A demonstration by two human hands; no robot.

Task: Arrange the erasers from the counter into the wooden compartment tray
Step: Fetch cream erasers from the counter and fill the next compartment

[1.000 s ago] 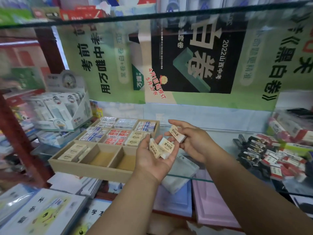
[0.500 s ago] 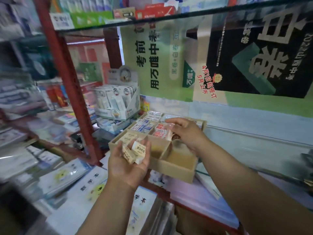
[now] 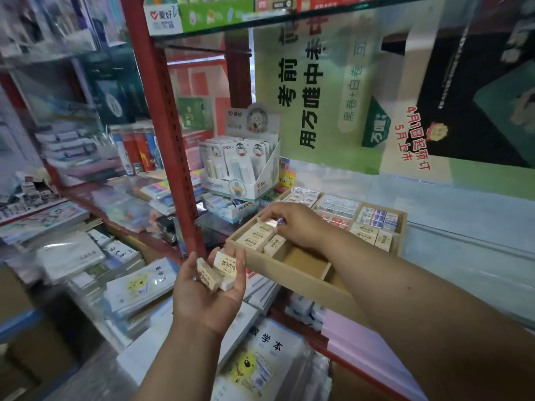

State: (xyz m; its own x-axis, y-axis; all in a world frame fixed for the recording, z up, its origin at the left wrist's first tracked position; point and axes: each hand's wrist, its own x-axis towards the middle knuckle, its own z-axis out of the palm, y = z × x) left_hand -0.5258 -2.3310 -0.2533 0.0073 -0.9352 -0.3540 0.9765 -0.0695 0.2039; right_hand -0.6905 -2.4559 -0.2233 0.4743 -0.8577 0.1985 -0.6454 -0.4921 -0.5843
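The left hand is held palm up at about 7 o'clock from the middle of the view, forearm rising from the bottom edge. Its fingers are loosely cupped, and its grip cradles two cream paper-sleeved erasers lying side by side across the fingers, printed faces up.

The right hand reaches in from 4 o'clock, forearm stretched diagonally across the wooden compartment tray. The hand is palm down over the tray's near-left compartment, fingers bent, and its grip pinches a small eraser at the fingertips, just above the erasers already lying there.

The tray sits on the glass bench at roughly 3 o'clock of the left hand. Its near-left compartment holds a stack of cream erasers matching those in the left palm. The near-middle compartment shows bare wood. Compartments toward 1 o'clock hold more cream erasers, red-and-white erasers, blue-and-white erasers and pale wrapped ones.

Behind the tray at 11 o'clock stands a white display box of correction tapes. A red shelf post rises at 10 o'clock. Exercise books are piled below the left hand.
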